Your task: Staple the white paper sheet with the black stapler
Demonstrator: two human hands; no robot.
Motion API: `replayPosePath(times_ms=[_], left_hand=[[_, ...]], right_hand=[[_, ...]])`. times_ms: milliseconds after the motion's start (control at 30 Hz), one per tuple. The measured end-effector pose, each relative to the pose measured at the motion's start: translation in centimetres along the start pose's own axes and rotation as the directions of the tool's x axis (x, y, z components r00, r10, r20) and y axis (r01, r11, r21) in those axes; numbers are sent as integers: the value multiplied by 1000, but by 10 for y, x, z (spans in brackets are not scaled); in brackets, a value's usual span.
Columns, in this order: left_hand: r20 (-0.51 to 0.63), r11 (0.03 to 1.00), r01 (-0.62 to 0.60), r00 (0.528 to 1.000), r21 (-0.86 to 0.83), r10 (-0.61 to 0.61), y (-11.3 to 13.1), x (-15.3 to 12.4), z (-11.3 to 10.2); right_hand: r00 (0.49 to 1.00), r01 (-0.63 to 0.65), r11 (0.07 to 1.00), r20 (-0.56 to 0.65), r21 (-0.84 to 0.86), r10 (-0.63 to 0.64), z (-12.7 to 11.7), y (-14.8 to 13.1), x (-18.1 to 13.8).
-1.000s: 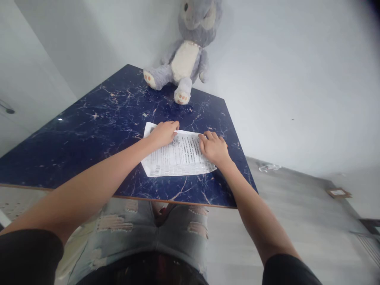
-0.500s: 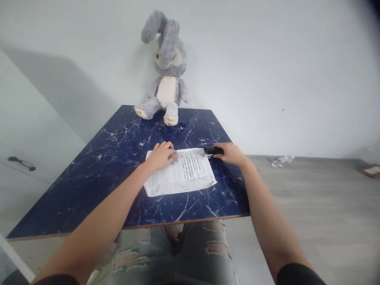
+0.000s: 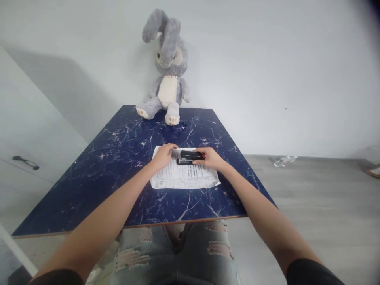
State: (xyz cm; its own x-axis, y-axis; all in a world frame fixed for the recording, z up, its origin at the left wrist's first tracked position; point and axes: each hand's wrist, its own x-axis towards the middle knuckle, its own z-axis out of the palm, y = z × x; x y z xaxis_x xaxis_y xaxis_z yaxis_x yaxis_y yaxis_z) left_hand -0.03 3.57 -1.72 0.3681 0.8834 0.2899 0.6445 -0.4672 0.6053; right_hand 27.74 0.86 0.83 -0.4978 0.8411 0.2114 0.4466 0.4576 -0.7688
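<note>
A printed sheet of paper (image 3: 190, 178) lies flat on the dark blue marble-pattern table (image 3: 118, 166). My left hand (image 3: 162, 155) rests on the sheet's upper left part, fingers curled down and pressing on it. My right hand (image 3: 210, 158) is closed round the rear end of a black stapler (image 3: 190, 156), which lies across the sheet's top edge with its front pointing left toward my left hand. The two hands are a short gap apart.
A grey and cream plush rabbit (image 3: 168, 79) sits at the table's far edge against the white wall. A clear plastic item (image 3: 284, 160) lies on the grey floor to the right. A white cabinet with a dark handle (image 3: 25, 161) stands at the left.
My right hand left the sheet, took the black stapler at the paper's right corner, and brought it left onto the sheet's top edge. The left hand stayed on the paper.
</note>
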Motion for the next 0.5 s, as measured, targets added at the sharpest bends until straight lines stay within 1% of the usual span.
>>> replayPosePath(times_ms=[33, 100, 133, 200, 233, 300, 367, 433, 500], left_hand=[[-18, 998, 26, 999, -51, -27, 0, 0, -1], [-54, 988, 76, 995, -132, -84, 1, -1, -3], [-70, 982, 95, 992, -161, -107, 3, -1, -5], [-94, 974, 117, 986, -196, -137, 7, -2, -7], [-100, 971, 119, 985, -205, -142, 9, -2, -8], [-106, 971, 116, 984, -209, -140, 12, -3, -10], [-108, 971, 116, 984, -210, -141, 14, -4, -11], [-110, 967, 114, 984, -226, -142, 14, -5, -11], [-116, 959, 91, 985, -270, -126, 15, -5, -10]], right_hand=[[999, -29, 986, 39, 163, 22, -3, 5, -1], [993, -111, 890, 91, 443, 78, -9, 15, -2], [989, -147, 835, 102, 530, 109, -12, 19, -3], [982, -190, 773, 110, 605, 156, -15, 26, -4], [979, -201, 764, 112, 614, 168, -15, 28, -4], [980, -197, 775, 94, 601, 176, -15, 27, -4], [988, -154, 830, 65, 536, 141, -13, 22, -4], [995, -83, 924, 78, 373, 58, -11, 14, -4], [995, -4, 991, 95, 134, -8, -7, 6, -2]])
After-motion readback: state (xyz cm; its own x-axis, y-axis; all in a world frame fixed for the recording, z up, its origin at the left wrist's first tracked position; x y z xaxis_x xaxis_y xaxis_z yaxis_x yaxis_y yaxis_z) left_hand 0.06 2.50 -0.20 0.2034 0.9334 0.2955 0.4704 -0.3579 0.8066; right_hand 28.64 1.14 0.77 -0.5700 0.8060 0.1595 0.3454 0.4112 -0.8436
